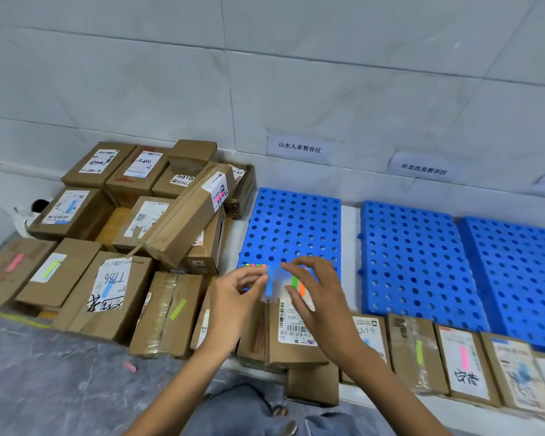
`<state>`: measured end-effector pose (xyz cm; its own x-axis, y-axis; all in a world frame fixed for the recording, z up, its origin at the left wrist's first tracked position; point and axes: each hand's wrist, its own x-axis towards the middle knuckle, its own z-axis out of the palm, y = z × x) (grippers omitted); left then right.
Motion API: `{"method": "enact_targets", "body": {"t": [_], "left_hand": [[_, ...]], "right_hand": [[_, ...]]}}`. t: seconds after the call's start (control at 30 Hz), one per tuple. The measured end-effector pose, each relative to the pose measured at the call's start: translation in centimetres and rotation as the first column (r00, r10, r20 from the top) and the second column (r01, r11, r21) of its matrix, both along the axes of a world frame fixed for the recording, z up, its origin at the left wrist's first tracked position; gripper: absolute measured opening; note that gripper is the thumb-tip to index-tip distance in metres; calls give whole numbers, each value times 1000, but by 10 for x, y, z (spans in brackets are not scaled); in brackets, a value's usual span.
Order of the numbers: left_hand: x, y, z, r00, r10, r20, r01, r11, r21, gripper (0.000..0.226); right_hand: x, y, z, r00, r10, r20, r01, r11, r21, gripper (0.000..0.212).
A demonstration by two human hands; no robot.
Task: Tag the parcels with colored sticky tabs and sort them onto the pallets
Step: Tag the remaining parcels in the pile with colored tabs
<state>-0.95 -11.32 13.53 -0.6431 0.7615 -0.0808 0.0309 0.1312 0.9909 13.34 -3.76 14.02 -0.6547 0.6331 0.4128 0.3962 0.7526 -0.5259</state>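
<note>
The left hand (233,300) pinches a blue tab (269,287) between its fingers (258,280). The right hand (320,297) grips the other edge of the sheet of sticky tabs (282,281), above a parcel (291,336).

Three pallets (291,228); some twenty parcels (167,313); two readable wall signs (299,147); one tab sheet (279,286).

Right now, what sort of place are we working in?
Probably a parcel sorting or pickup depot: labelled cardboard parcels heaped at left, blue plastic pallets along the wall, and paper zone signs taped above them.
</note>
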Motion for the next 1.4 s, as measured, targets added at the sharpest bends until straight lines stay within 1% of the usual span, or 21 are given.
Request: {"method": "enact_targets", "body": {"t": [0.07,0.13,0.2,0.23,0.3,0.43,0.57,0.63,0.73,0.8,0.83,0.87,0.93,1.0,1.07,1.13,1.23,1.3,1.33,1.37,1.4], "left_hand": [[7,2,14,994,-49,100,44,998,51,12],[9,2,22,978,-74,197,59,995,79,12],[11,1,27,966,-80,246,61,995,84,12],[11,0,28,960,-84,269,63,994,86,12],[12,-3,26,948,-83,307,61,995,81,14],[18,-9,21,938,-80,338,68,997,47,15],[20,-14,19,917,-103,386,100,995,27,15],[21,-16,16,907,-112,407,119,993,7,17],[23,-20,13,882,-121,455,144,990,-15,17],[24,-22,12,850,-116,515,149,989,-23,17],[24,-22,12,833,-110,542,148,989,-28,18],[25,-23,12,824,-104,557,149,988,-36,21],[26,-23,11,825,-105,556,165,985,-59,22],[26,-23,10,833,-110,542,175,982,-70,16],[26,-22,9,841,-92,534,149,987,-64,12],[24,-20,6,860,-52,508,93,994,-57,12],[12,-17,-7,871,36,490,-19,999,-39,13],[0,-15,-22,843,131,521,-118,991,-58,14],[-7,-15,-32,830,191,524,-177,981,-78,14],[-14,-15,-43,825,258,503,-237,966,-106,14],[-20,-16,-57,828,317,463,-286,948,-138,15]], "right_hand": [[-8,-1,-1,998,5,60,-12,993,117,37],[-11,0,-5,995,-35,96,8,964,266,40],[-11,0,-6,995,-51,86,17,931,364,39],[-10,0,-6,996,-48,77,15,922,388,37],[-8,-2,-6,997,-42,62,14,921,389,35],[-5,-3,-9,998,-61,23,50,941,335,30],[1,-3,-12,999,-47,21,34,911,410,26],[3,-5,-11,999,-32,1,29,917,398,23],[4,-9,-8,997,-13,-72,31,963,266,9],[4,-11,-6,996,-10,-88,23,989,145,7],[5,-11,-6,996,-7,-86,16,994,112,7],[5,-11,-7,997,2,-81,7,993,116,8],[5,-11,-7,997,34,-73,-19,979,201,9],[4,-12,-7,993,77,-84,-50,957,287,6],[5,-12,-8,990,104,-92,-72,950,302,4],[7,-11,-9,991,110,-72,-91,970,227,6],[11,-4,-9,994,104,-31,-105,994,-38,10],[15,3,-10,996,91,-21,-93,974,-204,5],[17,8,-12,997,74,-17,-76,955,-287,7],[20,15,-16,998,55,9,-48,936,-350,12],[23,22,-22,996,41,75,-10,927,-374,15]]}}
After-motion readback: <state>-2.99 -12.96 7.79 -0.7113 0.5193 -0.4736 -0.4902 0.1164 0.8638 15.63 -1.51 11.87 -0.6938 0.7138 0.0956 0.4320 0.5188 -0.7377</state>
